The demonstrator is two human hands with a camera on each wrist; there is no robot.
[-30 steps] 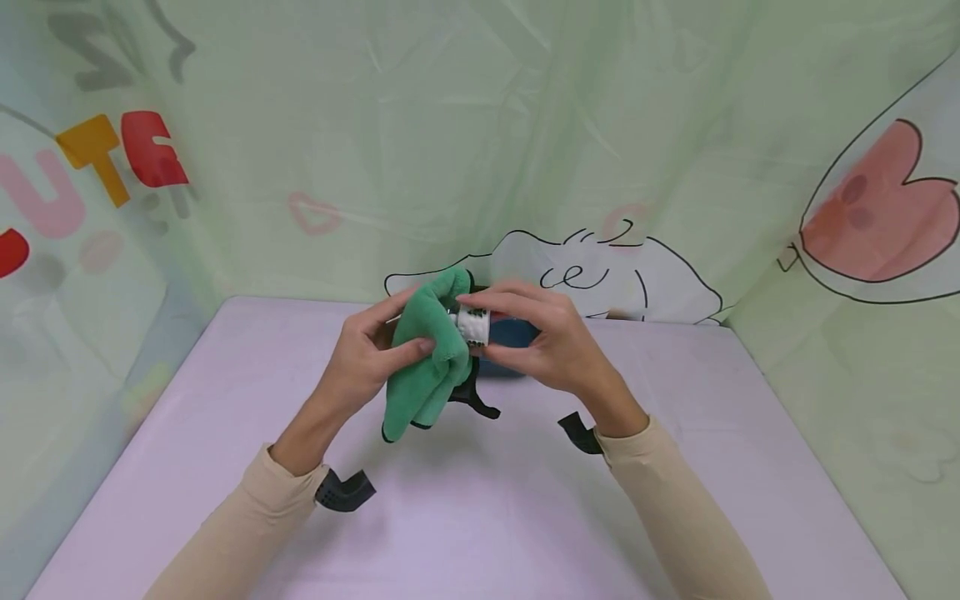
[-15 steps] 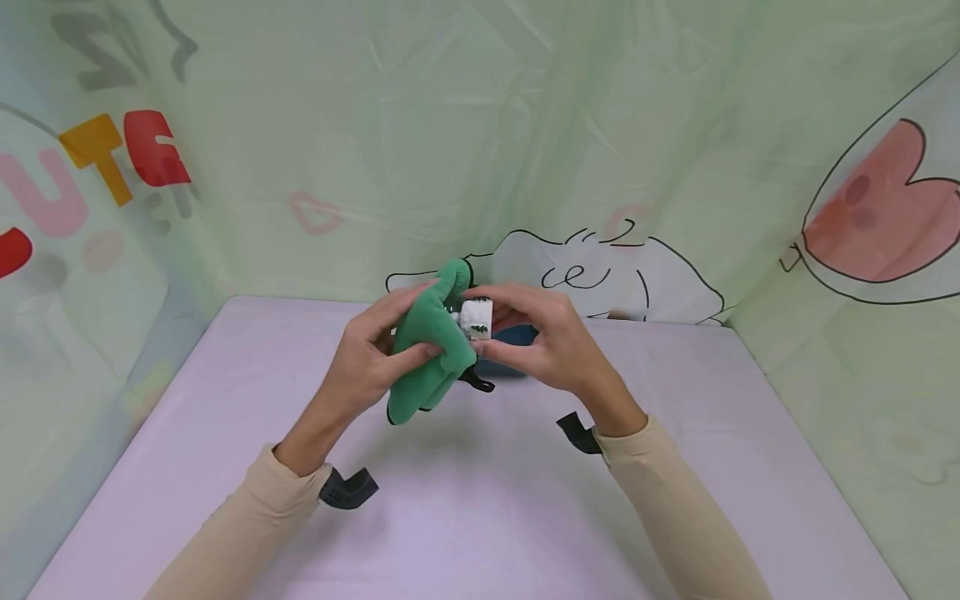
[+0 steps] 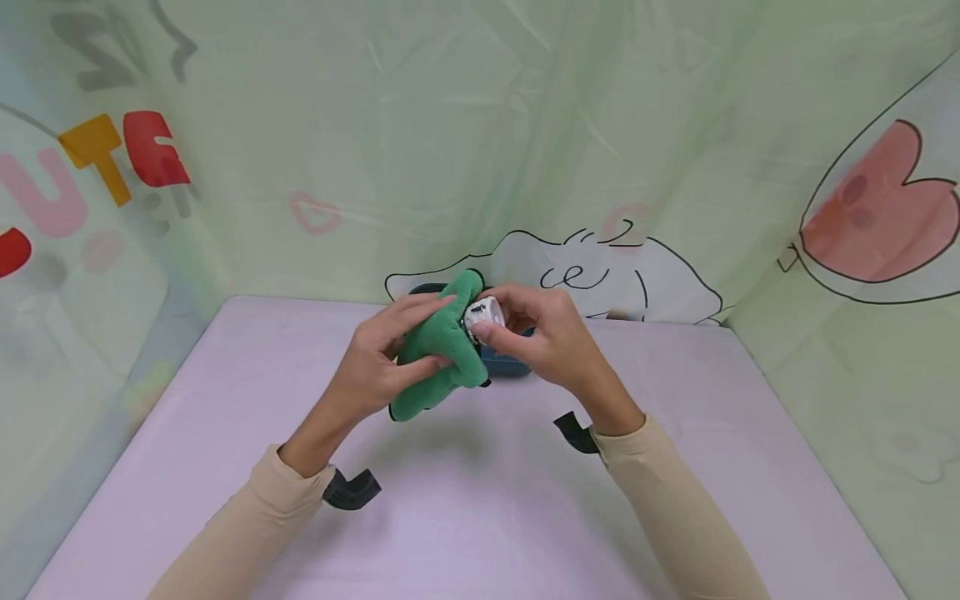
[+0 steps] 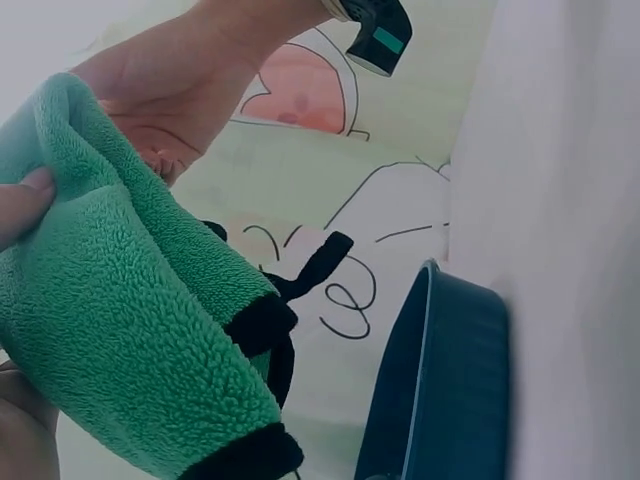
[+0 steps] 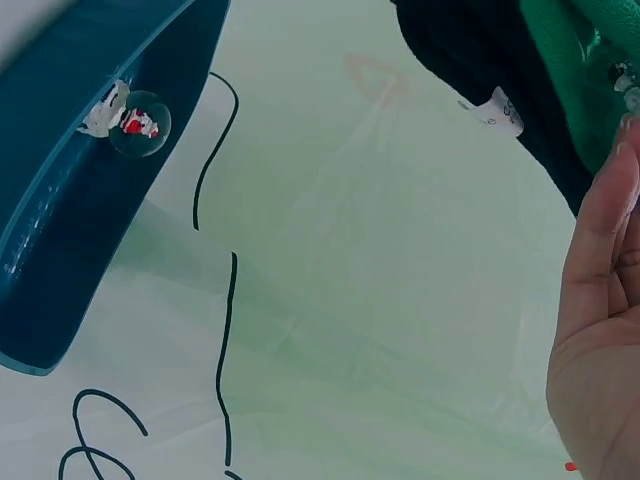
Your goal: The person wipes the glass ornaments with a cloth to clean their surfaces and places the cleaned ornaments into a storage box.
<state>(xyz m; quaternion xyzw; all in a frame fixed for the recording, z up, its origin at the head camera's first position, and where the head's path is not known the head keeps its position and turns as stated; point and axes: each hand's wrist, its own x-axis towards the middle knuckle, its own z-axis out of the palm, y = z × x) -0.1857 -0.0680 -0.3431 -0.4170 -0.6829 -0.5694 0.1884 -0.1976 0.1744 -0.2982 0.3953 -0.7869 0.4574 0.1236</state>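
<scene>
My left hand [image 3: 382, 354] grips a green plush towel [image 3: 438, 337] with black edging, thumb on the near side. In the left wrist view a black hanging loop [image 4: 322, 262] sticks out from the towel [image 4: 150, 320]. A small white ornament [image 3: 483, 313] with dark markings sits against the towel's right side, its far end hidden in the folds. My right hand [image 3: 543, 333] pinches this ornament between thumb and fingers. Both hands are above the table. In the right wrist view, the right hand's fingertips [image 5: 628, 150] are at the ornament beside the towel.
Behind the hands a dark blue bin [image 3: 506, 365] stands on the pale lilac table [image 3: 480, 517]. Inside the bin lies a small snow globe [image 5: 140, 125] with a red and white figure. A printed pale green curtain [image 3: 480, 150] encloses the back and sides.
The white ornament has tilted and turned in my right fingers, moving slightly right. The towel has shifted up against it, and its lower corner and loop now show less.
</scene>
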